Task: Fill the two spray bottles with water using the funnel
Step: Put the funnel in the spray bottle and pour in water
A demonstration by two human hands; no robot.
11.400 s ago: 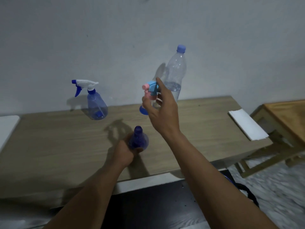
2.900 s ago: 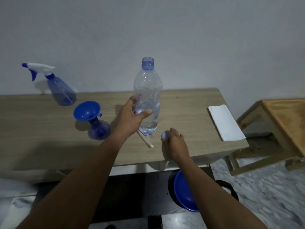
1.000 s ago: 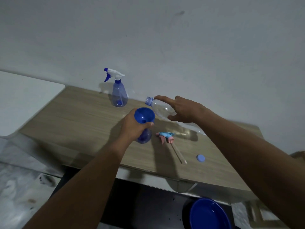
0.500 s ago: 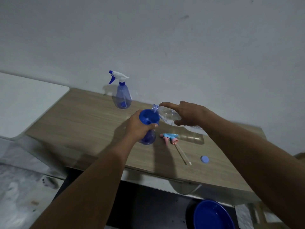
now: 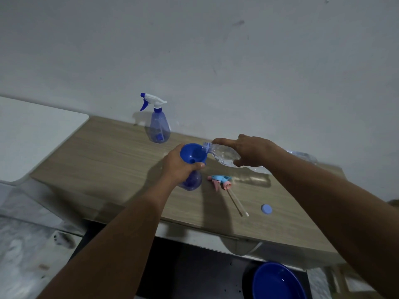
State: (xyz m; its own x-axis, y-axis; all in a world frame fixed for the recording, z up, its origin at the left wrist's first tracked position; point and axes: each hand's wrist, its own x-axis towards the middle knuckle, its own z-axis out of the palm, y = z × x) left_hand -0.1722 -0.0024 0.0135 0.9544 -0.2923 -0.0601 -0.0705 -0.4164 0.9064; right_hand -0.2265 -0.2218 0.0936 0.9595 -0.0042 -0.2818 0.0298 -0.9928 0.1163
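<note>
My left hand grips the neck of an open blue spray bottle on the wooden table, with a blue funnel seated in it. My right hand holds a clear water bottle tipped on its side, its mouth over the funnel's rim. A second blue spray bottle with a white trigger head stands by the wall. The pink and blue sprayer head with its tube lies on the table beside the open bottle.
A blue bottle cap lies near the table's front edge. A blue bowl sits on the floor below the table. A white surface adjoins the table on the left. The wall runs right behind the table.
The water bottle has come down and left until its mouth reaches over the funnel. My left hand keeps its hold on the spray bottle.
</note>
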